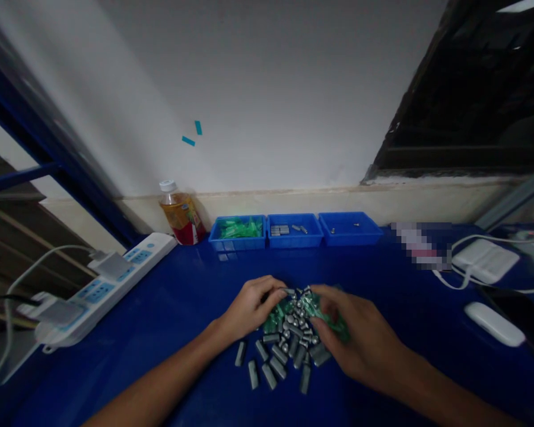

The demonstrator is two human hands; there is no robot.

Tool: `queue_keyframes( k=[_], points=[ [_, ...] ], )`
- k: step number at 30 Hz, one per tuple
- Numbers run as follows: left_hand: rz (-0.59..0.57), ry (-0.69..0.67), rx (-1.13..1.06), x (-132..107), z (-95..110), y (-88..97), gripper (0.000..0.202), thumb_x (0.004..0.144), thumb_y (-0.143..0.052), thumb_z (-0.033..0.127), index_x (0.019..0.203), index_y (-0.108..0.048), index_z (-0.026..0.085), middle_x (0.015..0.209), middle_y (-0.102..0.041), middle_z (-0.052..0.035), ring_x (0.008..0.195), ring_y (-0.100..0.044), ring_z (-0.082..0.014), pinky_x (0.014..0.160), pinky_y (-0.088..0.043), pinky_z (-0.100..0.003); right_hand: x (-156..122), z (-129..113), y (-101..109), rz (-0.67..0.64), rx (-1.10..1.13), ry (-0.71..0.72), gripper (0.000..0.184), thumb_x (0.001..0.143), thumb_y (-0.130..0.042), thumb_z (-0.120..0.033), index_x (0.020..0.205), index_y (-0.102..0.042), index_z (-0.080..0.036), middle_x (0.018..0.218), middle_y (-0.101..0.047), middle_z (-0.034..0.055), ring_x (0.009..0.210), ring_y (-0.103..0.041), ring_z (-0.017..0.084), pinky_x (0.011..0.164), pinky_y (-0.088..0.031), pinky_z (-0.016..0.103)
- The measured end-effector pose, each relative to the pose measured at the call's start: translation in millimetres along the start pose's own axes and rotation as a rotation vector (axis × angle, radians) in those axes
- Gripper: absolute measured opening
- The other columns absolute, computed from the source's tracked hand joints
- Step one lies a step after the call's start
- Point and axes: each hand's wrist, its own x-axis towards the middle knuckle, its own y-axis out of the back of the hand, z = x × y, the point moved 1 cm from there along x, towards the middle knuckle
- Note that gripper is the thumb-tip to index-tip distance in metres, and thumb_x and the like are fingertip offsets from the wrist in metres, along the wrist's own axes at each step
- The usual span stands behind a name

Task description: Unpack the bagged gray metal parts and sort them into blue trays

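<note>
A heap of small grey metal pieces (289, 344) mixed with green plastic pieces (276, 317) lies on the blue table in front of me. My left hand (251, 308) rests at the heap's left edge, fingers curled and pinched on a small grey piece at the top. My right hand (353, 335) lies over the heap's right side, fingers bent down among the green pieces; what they hold is hidden. Several grey pieces (267, 367) lie spread flat at the near edge.
Three blue trays stand at the wall: green pieces (238, 231), grey pieces (293, 232), nearly bare (349, 228). A drink bottle (182, 213) stands to their left. A white power strip (102, 284) with plugs lies far left. White chargers and cables (485, 261) lie right.
</note>
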Motion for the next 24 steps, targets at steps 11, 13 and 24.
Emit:
queue_keyframes(
  k=[11, 13, 24],
  points=[
    [0.041, 0.055, 0.001, -3.5, -7.7, -2.2, 0.026, 0.095, -0.036, 0.032, 0.094, -0.057, 0.016, 0.077, -0.06, -0.0017, 0.071, -0.057, -0.0138, 0.068, -0.042, -0.024, 38.8, 11.8, -41.4, -0.028, -0.112, 0.112, 0.018, 0.093, -0.041, -0.02, 0.092, -0.059, -0.017, 0.078, -0.063, 0.0054, 0.074, -0.058, 0.018, 0.07, -0.041, 0.032],
    [0.04, 0.095, 0.019, -2.2, -8.7, -3.3, 0.024, 0.094, -0.039, 0.033, 0.105, -0.053, 0.017, 0.079, -0.059, -0.0016, 0.072, -0.056, -0.0145, 0.069, -0.042, -0.026, 47.9, 28.4, -37.6, 0.007, -0.104, 0.05, 0.019, 0.093, -0.042, -0.022, 0.088, -0.06, -0.018, 0.077, -0.063, 0.0046, 0.073, -0.058, 0.018, 0.07, -0.04, 0.03],
    [0.003, 0.094, 0.244, 1.5, -10.4, -6.6, 0.018, 0.09, -0.047, 0.03, 0.098, -0.06, 0.021, 0.099, -0.061, -0.0054, 0.095, -0.053, -0.0217, 0.085, -0.039, -0.037, 167.3, 136.4, -31.3, -0.409, -0.49, -0.228, 0.022, 0.084, -0.056, -0.032, 0.095, -0.07, -0.02, 0.097, -0.067, 0.0099, 0.094, -0.055, 0.024, 0.082, -0.041, 0.031]
  ],
)
